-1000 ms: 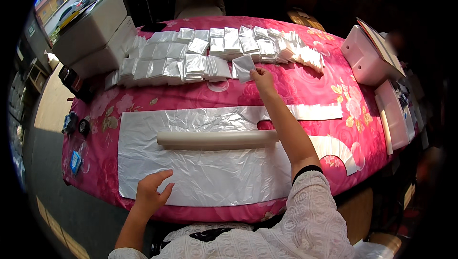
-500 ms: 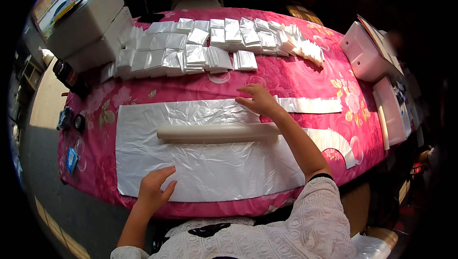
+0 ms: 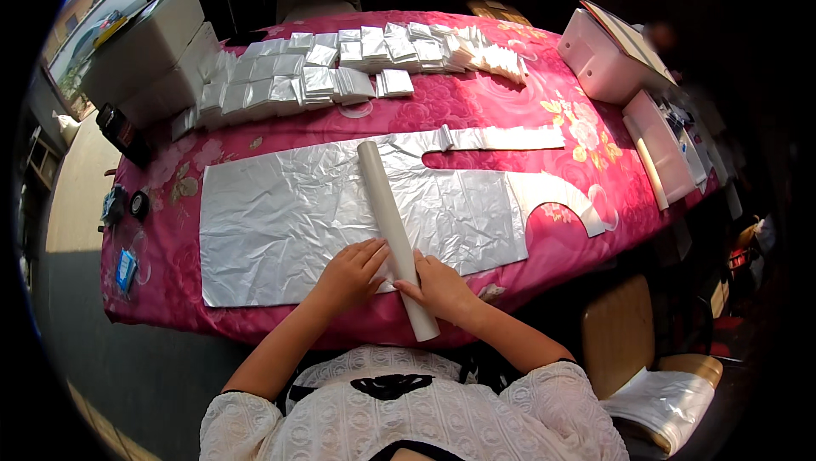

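Note:
A thin white plastic sheet [image 3: 280, 214], shaped like a disposable apron with a straight strip and a curved strip at its right end, lies spread and creased on the table. A long off-white tube [image 3: 387, 197] rests across it, slanting from the far middle to the near edge, its near end past the sheet. My left hand [image 3: 351, 271] lies fairly flat on the sheet, fingers stretched out, just left of the tube. My right hand [image 3: 440, 289] grips the tube near its lower end, thumb across it and fingers along its right side.
A pink flowered cloth [image 3: 476, 108] covers the table. Folded white plastic packets [image 3: 285, 79] are stacked in rows along the far side. White boxes stand at far left [image 3: 157, 57] and right [image 3: 608, 57]. A dark bottle [image 3: 123, 134], a black roll [image 3: 139, 203] and a blue packet [image 3: 126, 270] sit at left.
The tube has turned from lying left to right to pointing toward me. My right hand has come from the far edge down onto it; my left hand has moved right, beside it.

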Tool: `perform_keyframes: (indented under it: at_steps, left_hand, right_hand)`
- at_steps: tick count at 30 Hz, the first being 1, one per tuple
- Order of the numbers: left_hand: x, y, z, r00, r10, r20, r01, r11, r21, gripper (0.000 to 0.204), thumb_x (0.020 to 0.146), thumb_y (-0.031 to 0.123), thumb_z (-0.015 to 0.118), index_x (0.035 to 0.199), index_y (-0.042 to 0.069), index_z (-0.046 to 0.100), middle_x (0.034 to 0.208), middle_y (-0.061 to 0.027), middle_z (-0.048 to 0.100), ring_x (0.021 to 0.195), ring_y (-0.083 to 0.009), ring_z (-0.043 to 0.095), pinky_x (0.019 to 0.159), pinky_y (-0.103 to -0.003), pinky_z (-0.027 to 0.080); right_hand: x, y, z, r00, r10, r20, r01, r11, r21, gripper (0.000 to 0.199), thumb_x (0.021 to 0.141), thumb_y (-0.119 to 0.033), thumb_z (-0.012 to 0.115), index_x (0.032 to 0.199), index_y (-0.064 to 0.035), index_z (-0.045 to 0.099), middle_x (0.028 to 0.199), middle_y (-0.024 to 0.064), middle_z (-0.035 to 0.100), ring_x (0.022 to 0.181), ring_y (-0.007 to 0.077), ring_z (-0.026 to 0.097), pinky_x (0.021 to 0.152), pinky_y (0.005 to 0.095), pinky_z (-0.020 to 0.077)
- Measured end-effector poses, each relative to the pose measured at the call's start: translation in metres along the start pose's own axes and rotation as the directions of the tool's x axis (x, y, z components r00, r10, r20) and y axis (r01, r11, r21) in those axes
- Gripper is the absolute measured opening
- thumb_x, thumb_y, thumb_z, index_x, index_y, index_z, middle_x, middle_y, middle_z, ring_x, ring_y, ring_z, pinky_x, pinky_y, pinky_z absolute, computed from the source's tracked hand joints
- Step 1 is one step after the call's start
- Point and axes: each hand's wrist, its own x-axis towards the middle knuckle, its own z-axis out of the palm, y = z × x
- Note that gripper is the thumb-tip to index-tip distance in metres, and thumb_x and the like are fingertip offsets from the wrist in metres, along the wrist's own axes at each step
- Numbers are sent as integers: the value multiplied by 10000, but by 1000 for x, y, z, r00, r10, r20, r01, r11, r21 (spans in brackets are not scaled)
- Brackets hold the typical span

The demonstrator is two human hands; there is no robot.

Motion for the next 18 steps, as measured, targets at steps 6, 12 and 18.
perform_keyframes:
  at_steps: [6, 12, 18]
  left_hand:
    - [8, 15, 21, 997, -31, 76, 29, 999, 33, 665, 817, 336, 571, 1330, -13, 334, 1415, -281, 184, 1307, -409, 231, 1056, -415, 258]
    - [6, 5, 27, 989, -148, 8, 148, 985, -83, 736, 811, 331, 577, 1368, -19, 245, 1438, -278, 106, 1324, -412, 184, 1070, -405, 224]
    - [13, -1, 20, 997, -77, 24, 80, 973, -219, 698, 756, 271, 639, 1332, 3, 349, 1414, -235, 246, 1304, -393, 252, 1063, -396, 248]
  right_hand:
    - [20, 44, 11, 914, -325, -244, 311, 946, -95, 445, 867, -283, 502, 1225, -19, 482, 1214, 183, 495, 1177, 325, 422, 988, 391, 332]
    - [31, 130, -35, 938, -310, -157, 246, 911, -331, 523, 884, -342, 454, 1301, -29, 414, 1397, 178, 326, 1309, 304, 278, 1072, 378, 222]
    - [7, 288, -104, 864, 2, -504, -187, 930, -317, 460, 861, -223, 495, 1234, 43, 458, 1304, 200, 440, 1232, 316, 394, 1028, 386, 306]
